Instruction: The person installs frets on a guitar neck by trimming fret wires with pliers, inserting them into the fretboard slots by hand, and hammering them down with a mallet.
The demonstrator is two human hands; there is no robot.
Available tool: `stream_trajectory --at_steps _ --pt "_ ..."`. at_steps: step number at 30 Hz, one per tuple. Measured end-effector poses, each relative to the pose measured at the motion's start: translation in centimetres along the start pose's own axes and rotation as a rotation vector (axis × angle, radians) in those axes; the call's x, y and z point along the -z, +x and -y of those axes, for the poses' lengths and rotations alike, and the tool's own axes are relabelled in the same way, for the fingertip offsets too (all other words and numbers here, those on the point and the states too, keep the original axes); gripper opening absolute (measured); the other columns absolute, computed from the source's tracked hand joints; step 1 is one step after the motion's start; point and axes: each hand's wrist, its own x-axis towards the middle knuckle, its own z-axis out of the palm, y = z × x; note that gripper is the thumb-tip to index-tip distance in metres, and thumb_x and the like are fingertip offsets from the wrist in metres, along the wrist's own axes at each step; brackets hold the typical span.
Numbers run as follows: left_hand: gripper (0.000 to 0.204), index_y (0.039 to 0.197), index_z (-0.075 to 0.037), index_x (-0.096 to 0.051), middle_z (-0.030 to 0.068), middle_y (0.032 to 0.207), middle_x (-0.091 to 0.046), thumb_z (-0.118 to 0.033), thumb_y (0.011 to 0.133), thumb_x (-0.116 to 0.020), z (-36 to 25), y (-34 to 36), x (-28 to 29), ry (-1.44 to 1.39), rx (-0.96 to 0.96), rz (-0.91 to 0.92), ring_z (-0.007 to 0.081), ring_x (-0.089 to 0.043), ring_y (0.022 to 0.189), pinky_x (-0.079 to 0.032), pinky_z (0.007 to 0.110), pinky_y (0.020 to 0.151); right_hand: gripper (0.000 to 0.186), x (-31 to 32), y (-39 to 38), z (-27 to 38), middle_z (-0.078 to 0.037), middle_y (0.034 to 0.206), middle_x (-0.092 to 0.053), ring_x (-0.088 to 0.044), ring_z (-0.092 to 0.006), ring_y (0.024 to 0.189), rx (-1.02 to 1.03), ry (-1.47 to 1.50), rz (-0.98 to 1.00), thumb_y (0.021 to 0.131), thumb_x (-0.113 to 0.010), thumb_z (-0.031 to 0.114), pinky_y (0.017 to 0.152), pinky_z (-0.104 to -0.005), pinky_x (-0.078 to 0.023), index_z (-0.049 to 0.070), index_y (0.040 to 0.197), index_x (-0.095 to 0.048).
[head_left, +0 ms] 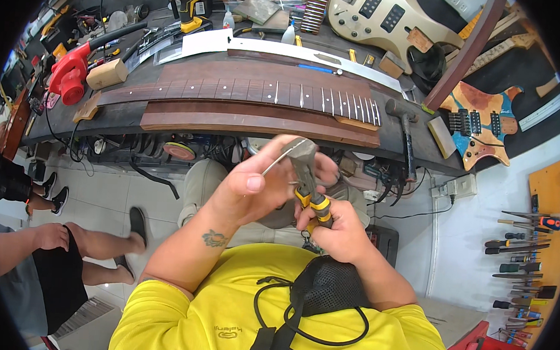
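Observation:
My left hand (251, 180) is raised in front of the bench, closed around a thin metal wire (273, 164), which runs up into the dark jaws of a pair of pliers. My right hand (337, 232) grips the yellow-and-black pliers (319, 205) by the handles, their head up among my left fingers. Behind my hands, a long fretboard (221, 91), with metal frets at its right end, rests on dark wooden boards (251, 127). A hammer (408, 147) lies just right of them.
The cluttered bench holds a red blower (73, 72), wooden block (107, 74), drill (190, 9) and two guitar bodies (389, 22) (479, 122). Files and other hand tools hang on a board (542, 182) at right. Two other people (59, 271) (10, 180) are at left.

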Motion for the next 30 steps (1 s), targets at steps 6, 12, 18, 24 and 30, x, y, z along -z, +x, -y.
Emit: stream_trajectory --at_steps 6,12,18,24,30 --pt "0.044 0.133 -0.002 -0.062 0.0097 0.105 -0.075 -0.015 0.096 -0.080 -3.4 -3.5 -0.3 0.529 -0.207 -0.298 0.0194 -0.072 0.095 -0.058 0.034 0.083 0.036 0.8 -0.1 0.2 -0.010 0.115 -0.068 -0.066 -0.0241 0.111 -0.001 -0.148 -0.109 0.072 -0.055 -0.009 0.103 -0.0367 -0.051 -0.001 0.101 -0.075" --pt "0.019 0.111 0.002 -0.081 0.0116 0.089 -0.079 0.008 0.095 -0.072 -4.3 -3.0 -2.1 1.247 -0.399 -0.342 0.0177 -0.075 0.080 -0.056 0.031 0.071 0.052 0.5 -0.3 0.7 -0.011 0.128 -0.068 -0.066 -0.0244 0.123 0.031 -0.226 -0.090 0.070 -0.051 -0.010 0.113 -0.0374 -0.048 -0.003 0.114 -0.078" --pt "0.023 0.115 0.004 -0.081 0.0088 0.093 -0.075 0.011 0.097 -0.069 -4.5 -3.3 -1.7 1.201 -0.352 -0.275 0.0121 -0.070 0.079 -0.052 0.024 0.068 0.055 0.3 -0.4 1.0 -0.010 0.132 -0.067 -0.067 -0.0239 0.125 0.015 -0.263 -0.087 0.070 -0.051 -0.010 0.115 -0.0370 -0.047 -0.005 0.118 -0.077" --pt "0.024 0.122 0.002 -0.078 0.0078 0.099 -0.076 -0.001 0.099 -0.073 -4.6 -3.2 -0.9 1.028 -0.229 -0.264 0.0128 -0.071 0.091 -0.053 0.026 0.079 0.043 0.3 -0.5 0.9 -0.010 0.117 -0.066 -0.068 -0.0244 0.113 -0.018 -0.251 -0.090 0.069 -0.052 -0.010 0.106 -0.0360 -0.051 -0.004 0.104 -0.077" --pt "0.090 0.157 0.002 -0.045 0.0213 0.128 -0.069 -0.046 0.091 -0.082 -3.5 0.4 0.4 0.187 -0.022 -0.005 0.0358 -0.067 0.121 -0.050 0.050 0.108 0.035 0.2 -0.2 0.5 -0.011 0.107 -0.068 -0.068 -0.0252 0.105 0.035 -0.230 -0.017 0.070 -0.054 -0.009 0.095 -0.0353 -0.052 -0.002 0.095 -0.077"
